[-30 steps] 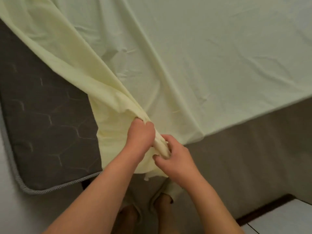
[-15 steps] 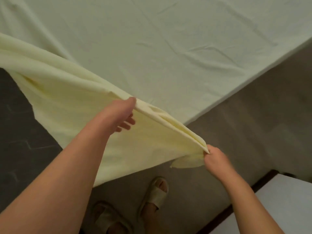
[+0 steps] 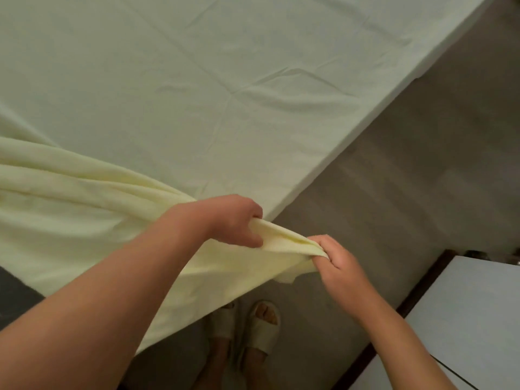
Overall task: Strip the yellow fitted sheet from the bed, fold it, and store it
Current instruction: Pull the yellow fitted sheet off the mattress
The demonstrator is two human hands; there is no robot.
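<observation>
The pale yellow fitted sheet (image 3: 197, 80) still lies spread over most of the bed. Its near corner is lifted off and doubled back in loose folds at the lower left. My left hand (image 3: 233, 220) grips the lifted edge from above. My right hand (image 3: 334, 260) pinches the tip of the same corner just to the right, above the floor. A short stretch of cloth is taut between the two hands. A patch of dark grey mattress (image 3: 17, 296) shows bare at the lower left.
Grey floor (image 3: 408, 164) runs along the bed's right side. A white cabinet top (image 3: 464, 319) with a dark edge stands at the lower right. My feet in pale slippers (image 3: 261, 325) are on the floor below my hands.
My hands have come closer together along the sheet's edge. The view has shifted right, so less bare mattress shows and more floor and cabinet appear.
</observation>
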